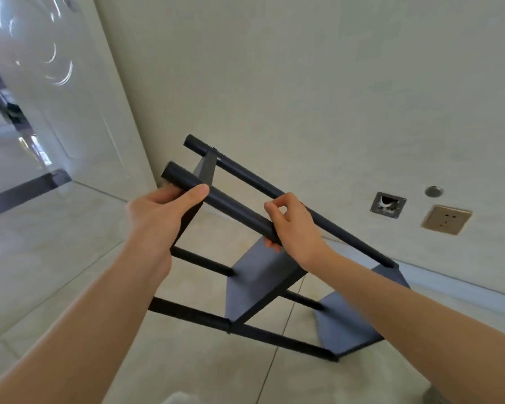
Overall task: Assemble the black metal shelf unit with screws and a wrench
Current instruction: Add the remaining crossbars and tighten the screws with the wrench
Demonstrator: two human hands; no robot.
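The black metal shelf unit (263,281) is tilted over the tiled floor, its round posts pointing up and to the left. Two flat shelf panels show, one in the middle and a lower one (353,325) at the right. My left hand (164,211) grips the upper end of the nearest post (231,207), thumb lying over it. My right hand (292,223) grips the same post lower down, fingers curled round it. A second post (263,185) runs parallel behind. No screws or wrench are in view.
A pale wall stands close behind the shelf, with a wall socket (446,219), an open square hole (387,205) and a round cap (433,191). A white door (70,91) is at the left. Tiled floor (56,243) spreads beneath.
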